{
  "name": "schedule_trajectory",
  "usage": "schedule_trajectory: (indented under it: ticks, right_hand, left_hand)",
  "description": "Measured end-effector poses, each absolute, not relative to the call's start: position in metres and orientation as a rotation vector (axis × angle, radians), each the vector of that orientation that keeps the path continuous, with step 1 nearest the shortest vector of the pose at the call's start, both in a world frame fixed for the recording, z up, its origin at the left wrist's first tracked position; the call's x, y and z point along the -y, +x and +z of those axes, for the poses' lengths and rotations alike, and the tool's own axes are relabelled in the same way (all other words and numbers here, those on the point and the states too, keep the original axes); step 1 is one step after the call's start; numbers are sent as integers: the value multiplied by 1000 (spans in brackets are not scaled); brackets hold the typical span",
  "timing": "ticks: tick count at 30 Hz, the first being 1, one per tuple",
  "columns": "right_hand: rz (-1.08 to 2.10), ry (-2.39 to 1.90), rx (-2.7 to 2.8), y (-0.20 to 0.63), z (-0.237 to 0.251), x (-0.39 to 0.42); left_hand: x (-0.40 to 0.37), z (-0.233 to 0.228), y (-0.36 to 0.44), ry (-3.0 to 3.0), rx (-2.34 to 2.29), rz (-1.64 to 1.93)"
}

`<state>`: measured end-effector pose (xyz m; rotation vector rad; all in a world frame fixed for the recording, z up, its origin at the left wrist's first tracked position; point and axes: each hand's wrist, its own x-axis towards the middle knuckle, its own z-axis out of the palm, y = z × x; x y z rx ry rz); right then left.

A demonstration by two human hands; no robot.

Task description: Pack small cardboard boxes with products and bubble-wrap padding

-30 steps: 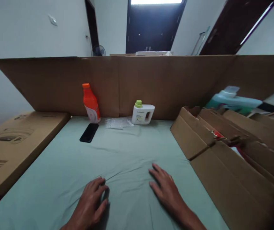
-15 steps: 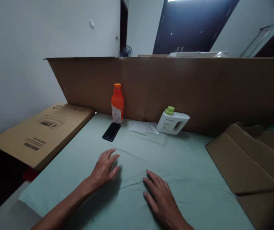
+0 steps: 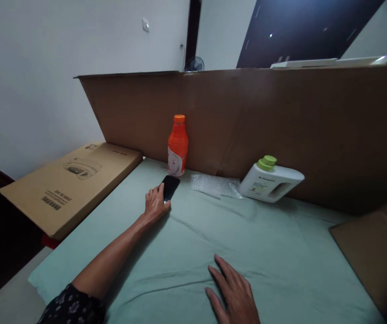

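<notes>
Now left hand [image 3: 155,204] stretched forward since half second ago, fingers [image 3: 161,189] curling onto near end of black phone [image 3: 170,187], grip not closed as far as I see. Phone flat on green sheet [image 3: 264,243], just before orange bottle [image 3: 177,145]. Right hand [image 3: 235,297] flat, open, unmoved. Reach done; lift not begun.

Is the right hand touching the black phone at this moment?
No, the right hand lies flat on the green sheet, while the left hand is the one on the black phone.
</notes>
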<state>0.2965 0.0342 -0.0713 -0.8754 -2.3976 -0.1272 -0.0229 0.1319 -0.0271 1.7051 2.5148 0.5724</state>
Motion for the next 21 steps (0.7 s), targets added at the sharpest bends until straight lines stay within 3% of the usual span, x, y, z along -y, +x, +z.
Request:
schedule_trajectory:
  ticks: [12, 21]
  right_hand:
    - [28, -977, 2395, 293, -70, -29]
    - [365, -1223, 2476, 277, -39, -6]
  left_hand:
    - [-113, -27, -23, 1776, -2494, 583]
    - [24, -67, 33, 2407, -1967, 358]
